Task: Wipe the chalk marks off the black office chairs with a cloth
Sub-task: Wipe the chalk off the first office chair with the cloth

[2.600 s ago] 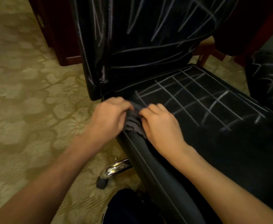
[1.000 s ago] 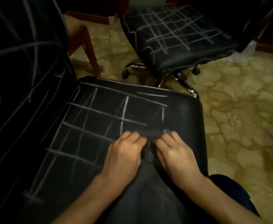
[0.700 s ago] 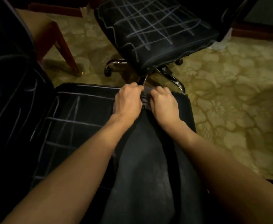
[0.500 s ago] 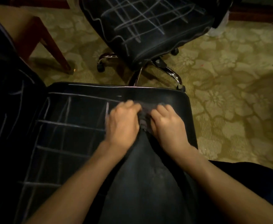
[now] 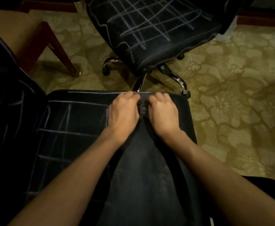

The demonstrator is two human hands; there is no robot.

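A black office chair seat (image 5: 71, 121) fills the lower frame, with white chalk lines still on its left half and a smeared, wiped strip down the middle. My left hand (image 5: 123, 111) and my right hand (image 5: 163, 111) sit side by side at the seat's far edge, fingers curled, gripping a bunched grey cloth (image 5: 143, 106) pressed onto the seat between them. Most of the cloth is hidden under my hands. A second black chair seat (image 5: 149, 30) covered in crossing chalk lines stands beyond.
The near chair's backrest (image 5: 1, 82) rises at the left with chalk strokes. A red-brown wooden leg (image 5: 57, 48) stands on the patterned carpet at upper left. The second chair's chrome base (image 5: 174, 75) and casters lie just past my hands. Carpet (image 5: 239, 95) spreads to the right.
Both hands have pushed the cloth forward across the seat to its far edge, after pulling back half a second ago. The wiped strip behind them shows no chalk lines.
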